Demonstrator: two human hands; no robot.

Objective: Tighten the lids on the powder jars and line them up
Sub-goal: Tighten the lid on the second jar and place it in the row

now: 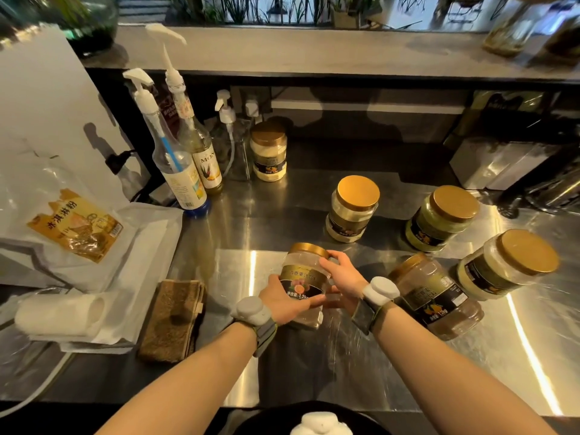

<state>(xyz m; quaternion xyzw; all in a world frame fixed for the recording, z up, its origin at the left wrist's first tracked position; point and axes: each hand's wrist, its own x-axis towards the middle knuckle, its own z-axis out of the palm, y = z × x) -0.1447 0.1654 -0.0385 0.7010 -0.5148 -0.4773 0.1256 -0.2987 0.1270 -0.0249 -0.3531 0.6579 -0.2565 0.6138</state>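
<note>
Head view: both hands clasp a clear plastic jar of brown powder with a gold lid [306, 284] above the steel counter [238, 227]. Left hand [284, 301] wraps its lower label; right hand [340, 276] grips near the lid. Five gold-lidded jars stand beyond and right.

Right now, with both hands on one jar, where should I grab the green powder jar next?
Probably by the gold lid of the green powder jar, coming from above with the right hand. It stands upright on the steel counter, the lid's wide rim is exposed, and the neighbouring jars stand apart from it.
</note>
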